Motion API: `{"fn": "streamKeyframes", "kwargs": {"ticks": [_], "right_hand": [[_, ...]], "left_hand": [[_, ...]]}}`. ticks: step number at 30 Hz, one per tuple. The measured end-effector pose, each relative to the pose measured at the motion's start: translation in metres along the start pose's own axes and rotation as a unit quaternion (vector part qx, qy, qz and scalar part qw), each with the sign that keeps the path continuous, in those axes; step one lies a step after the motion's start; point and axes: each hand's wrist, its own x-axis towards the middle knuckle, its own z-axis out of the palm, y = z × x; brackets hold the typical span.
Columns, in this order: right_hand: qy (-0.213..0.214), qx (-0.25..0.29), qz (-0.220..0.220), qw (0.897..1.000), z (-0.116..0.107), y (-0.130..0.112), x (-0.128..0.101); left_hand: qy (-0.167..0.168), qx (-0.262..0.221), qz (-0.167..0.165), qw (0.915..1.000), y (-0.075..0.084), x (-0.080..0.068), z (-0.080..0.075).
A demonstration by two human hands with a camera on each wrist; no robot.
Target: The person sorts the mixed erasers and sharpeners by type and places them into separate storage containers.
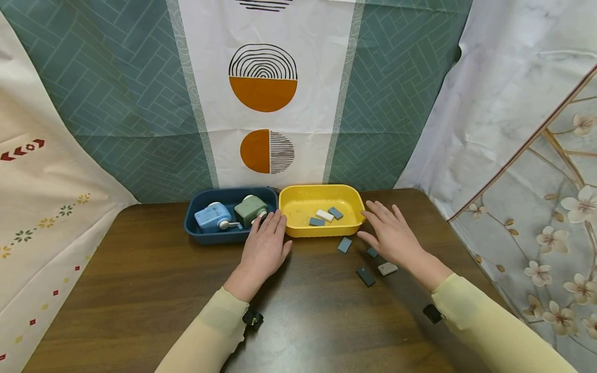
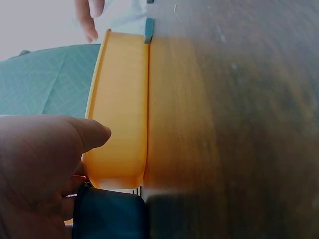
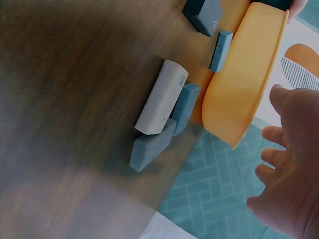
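Head view shows a person in pale yellow sleeves at a dark wooden table (image 1: 140,290), both hands flat and relaxed, gripping nothing. Their left hand (image 1: 265,247) rests with straight fingers at the near rim where a dark blue tray (image 1: 196,228) meets a yellow tray (image 1: 298,230); the right hand (image 1: 394,235) hovers spread just right of the yellow tray, its fingertips close to the right rim. Inside the yellow tray lie a white block (image 1: 325,215) and two blue-grey blocks (image 1: 335,213); more small blocks are scattered on the table near the right hand, among them a blue one (image 1: 344,245), a dark one (image 1: 366,276) and a pale one (image 1: 387,268). The blue tray holds a light blue sharpener (image 1: 212,217) and a green sharpener (image 1: 250,210), each with a crank. Judging from the pose, the work in hand appears to be gathering the loose blocks, and it would go best by pinching one block at a time by its long sides while the left hand steadies the tray against sliding. No brand, label or readable writing shows on the trays, blocks or sharpeners; the backdrop cloths carry only patterns.
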Motion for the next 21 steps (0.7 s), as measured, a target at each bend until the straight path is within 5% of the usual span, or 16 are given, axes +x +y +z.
{"fn": "streamKeyframes", "kwargs": {"ticks": [21], "right_hand": [[0.018, -0.001, -0.004, 1.0, 0.003, -0.004, -0.028]], "left_hand": [[0.017, 0.001, 0.003, 0.9999, 0.001, 0.0, 0.002]]}}
